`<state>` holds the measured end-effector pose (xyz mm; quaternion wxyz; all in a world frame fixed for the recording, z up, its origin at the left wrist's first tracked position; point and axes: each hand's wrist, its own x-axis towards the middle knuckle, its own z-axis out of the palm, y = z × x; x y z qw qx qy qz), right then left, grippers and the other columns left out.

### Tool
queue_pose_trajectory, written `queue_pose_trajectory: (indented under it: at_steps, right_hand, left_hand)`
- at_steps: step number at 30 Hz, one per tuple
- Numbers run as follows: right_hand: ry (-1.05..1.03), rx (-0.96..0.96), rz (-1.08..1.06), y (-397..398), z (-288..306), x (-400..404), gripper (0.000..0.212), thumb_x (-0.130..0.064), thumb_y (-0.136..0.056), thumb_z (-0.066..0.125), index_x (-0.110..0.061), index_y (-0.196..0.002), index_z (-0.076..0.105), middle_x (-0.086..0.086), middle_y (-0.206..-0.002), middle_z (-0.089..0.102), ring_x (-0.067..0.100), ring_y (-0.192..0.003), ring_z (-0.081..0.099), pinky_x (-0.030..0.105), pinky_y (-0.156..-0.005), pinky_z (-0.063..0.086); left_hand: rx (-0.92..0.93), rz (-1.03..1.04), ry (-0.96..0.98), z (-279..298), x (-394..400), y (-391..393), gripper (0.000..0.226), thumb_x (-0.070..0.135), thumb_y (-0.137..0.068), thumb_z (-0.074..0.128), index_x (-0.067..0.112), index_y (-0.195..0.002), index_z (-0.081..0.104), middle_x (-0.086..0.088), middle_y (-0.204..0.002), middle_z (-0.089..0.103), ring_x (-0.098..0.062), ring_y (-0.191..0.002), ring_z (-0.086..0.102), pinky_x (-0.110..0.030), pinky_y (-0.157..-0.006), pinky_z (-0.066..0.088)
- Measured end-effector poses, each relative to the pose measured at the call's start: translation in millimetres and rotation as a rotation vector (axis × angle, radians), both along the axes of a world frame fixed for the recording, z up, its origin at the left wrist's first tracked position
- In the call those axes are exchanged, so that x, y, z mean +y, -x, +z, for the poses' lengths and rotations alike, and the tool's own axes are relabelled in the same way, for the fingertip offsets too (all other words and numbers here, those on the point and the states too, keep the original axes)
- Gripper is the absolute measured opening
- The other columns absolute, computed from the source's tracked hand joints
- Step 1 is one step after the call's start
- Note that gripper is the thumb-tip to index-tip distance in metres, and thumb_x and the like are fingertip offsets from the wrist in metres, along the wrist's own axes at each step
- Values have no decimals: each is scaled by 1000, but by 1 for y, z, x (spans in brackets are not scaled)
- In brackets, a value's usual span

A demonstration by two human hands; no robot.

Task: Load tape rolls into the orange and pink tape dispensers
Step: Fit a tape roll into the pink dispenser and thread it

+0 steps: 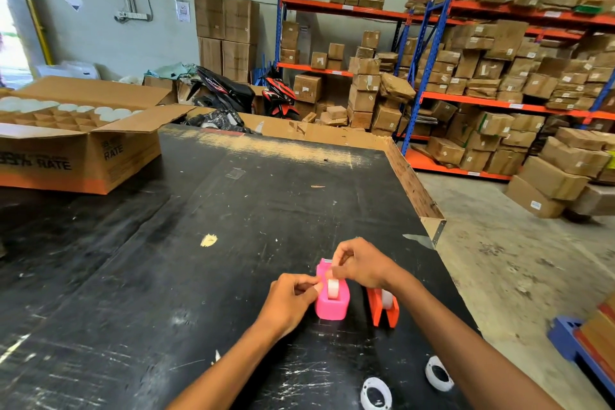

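The pink tape dispenser point(331, 304) stands on the black table point(199, 243) with a white tape roll point(332, 288) seated in its slot. My left hand point(293, 299) grips the dispenser's left side. My right hand point(361, 263) pinches the tape end above the dispenser's front, near the cutter. Just to the right stands the orange tape dispenser point(382, 309), with a white roll point(386, 298) inside it. Two empty white tape cores point(376, 393) point(439, 373) lie near the table's front edge.
An open cardboard box point(76, 140) with dividers and white lids sits at the table's far left. The table's right edge point(429, 210) drops to a concrete floor. Shelving stacked with cartons point(482, 83) and two scooters point(246, 93) stand behind. A blue pallet point(572, 339) lies at right.
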<state>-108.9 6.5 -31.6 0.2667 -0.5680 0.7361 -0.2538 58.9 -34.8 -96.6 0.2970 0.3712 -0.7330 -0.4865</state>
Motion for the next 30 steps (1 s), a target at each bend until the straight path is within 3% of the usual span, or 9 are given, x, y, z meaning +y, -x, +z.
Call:
queue_pose_trajectory:
  at_steps: [3,6,9,11,13,17,20,24,30]
  right_hand:
    - [7,13,32,-1,2,-1,16,-4,-79,72,-15,-77,60,1,-73,66,11,-67,62,31,-71,54]
    - [25,9,47,-1,5,-2,19,-2,-79,72,-15,-82,60,3,-76,66,16,-72,63,41,-78,57]
    - [5,8,72,2,6,-2,24,-3,-79,71,-12,-100,64,0,-77,67,14,-73,64,41,-82,56]
    - [-6,9,71,3,5,-2,32,0,-79,70,-12,-109,66,1,-78,66,12,-69,63,37,-79,55]
    - [14,6,52,4,5,-2,29,5,-78,67,-8,-104,69,4,-78,65,13,-67,62,33,-75,55]
    - [40,-51,12,8,5,-3,23,13,-75,63,-4,-90,69,9,-72,66,20,-67,64,31,-67,56]
    - [57,-90,-4,13,6,-6,23,13,-74,63,-10,-77,66,5,-65,67,14,-57,64,21,-55,54]
    - [86,-61,-14,20,3,-14,25,10,-72,69,-14,-67,67,0,-60,70,7,-55,65,19,-54,50]
    - [129,-45,-5,26,-2,-31,9,-4,-70,81,-10,-68,74,0,-63,72,-1,-56,66,11,-57,49]
  left_hand:
    - [-3,4,-8,1,1,0,27,20,-89,65,10,-113,73,-8,-102,77,-9,-90,67,-19,-84,50]
    - [-5,8,-16,2,1,0,27,20,-89,65,10,-113,73,-9,-101,77,-12,-91,68,-26,-89,52]
    - [-13,2,-20,2,0,1,26,19,-89,66,10,-111,74,-6,-92,75,-2,-69,59,-18,-76,49]
    - [-27,7,-33,2,-1,2,24,17,-88,66,11,-110,74,-9,-89,73,-1,-65,54,-17,-74,47]
    - [-33,20,-65,4,-3,4,21,17,-87,66,11,-105,76,-10,-88,73,-6,-72,56,-22,-77,49]
    - [-57,39,-39,10,-4,10,17,24,-79,74,9,-86,77,-8,-80,75,-8,-69,59,-20,-70,47]
    - [-78,65,20,11,-4,17,24,24,-75,78,1,-80,73,-14,-85,77,-15,-72,64,-34,-78,53]
    - [-62,86,48,7,-3,20,27,26,-74,79,0,-77,71,-14,-83,77,-30,-83,71,-39,-79,54]
    - [-7,70,32,5,-2,17,27,24,-77,78,-1,-79,71,-20,-85,75,-16,-70,59,-41,-77,54]
